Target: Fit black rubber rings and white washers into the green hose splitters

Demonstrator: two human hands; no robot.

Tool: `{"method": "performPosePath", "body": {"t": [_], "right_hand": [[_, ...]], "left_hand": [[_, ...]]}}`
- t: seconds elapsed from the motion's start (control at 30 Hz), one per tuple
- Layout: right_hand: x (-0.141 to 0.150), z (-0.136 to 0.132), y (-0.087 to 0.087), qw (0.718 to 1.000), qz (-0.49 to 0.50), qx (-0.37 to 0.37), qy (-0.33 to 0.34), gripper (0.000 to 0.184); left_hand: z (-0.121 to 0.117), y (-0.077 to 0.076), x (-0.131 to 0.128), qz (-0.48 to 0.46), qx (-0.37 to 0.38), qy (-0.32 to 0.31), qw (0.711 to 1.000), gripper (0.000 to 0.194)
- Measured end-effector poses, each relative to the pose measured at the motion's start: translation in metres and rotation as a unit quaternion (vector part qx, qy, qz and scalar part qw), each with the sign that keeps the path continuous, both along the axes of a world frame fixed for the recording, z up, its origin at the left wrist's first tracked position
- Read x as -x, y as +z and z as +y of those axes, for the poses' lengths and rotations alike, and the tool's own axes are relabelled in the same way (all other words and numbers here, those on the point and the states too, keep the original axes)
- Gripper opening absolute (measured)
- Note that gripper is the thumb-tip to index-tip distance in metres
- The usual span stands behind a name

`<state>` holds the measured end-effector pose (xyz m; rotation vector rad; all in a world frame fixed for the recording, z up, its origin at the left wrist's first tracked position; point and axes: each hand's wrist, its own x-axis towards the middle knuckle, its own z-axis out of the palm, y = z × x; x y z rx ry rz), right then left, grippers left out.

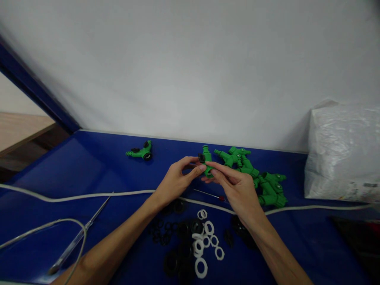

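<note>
Both hands hold a green plastic hose splitter (206,155) with a black valve lever, raised over the blue table. My left hand (185,172) grips its side between thumb and fingers. My right hand (231,178) pinches it near the lower opening, partly hiding that end. Just right of my right hand lies a pile of green hose splitters (270,186). Under the hands rest a screwdriver (210,194) with a red part by its shaft, several white plastic rings (201,268) and several black rings (171,262).
A green splitter with black levers (144,152) lies at the back left. A white cable (97,195) crosses the blue table (97,166). Tweezers-like metal tool (80,236) lies front left. A plastic-wrapped package (341,154) stands right, against the pale wall (190,71).
</note>
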<state>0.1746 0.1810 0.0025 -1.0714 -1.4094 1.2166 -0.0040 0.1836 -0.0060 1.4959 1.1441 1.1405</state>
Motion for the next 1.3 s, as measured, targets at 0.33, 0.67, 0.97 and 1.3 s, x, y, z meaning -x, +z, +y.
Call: {"method": "performPosePath", "body": {"t": [0.33,0.67,0.97,1.3], "right_hand": [[0.003,-0.004,0.000,1.000,0.008,0.015,-0.008,0.034],[0.009,-0.009,0.001,0.999,0.027,0.032,0.034,0.047],[0.006,-0.007,-0.006,0.998,-0.002,-0.005,0.069,0.042],[0.005,-0.006,0.001,0.998,-0.041,-0.033,0.041,0.037]], "left_hand": [[-0.004,0.003,-0.002,0.018,0.003,0.022,1.000,0.041],[-0.005,0.000,-0.001,0.048,0.000,0.023,0.999,0.045],[-0.003,0.000,0.000,0.024,-0.031,0.002,0.999,0.034],[-0.004,0.004,0.001,0.003,-0.005,-0.007,1.000,0.031]]}}
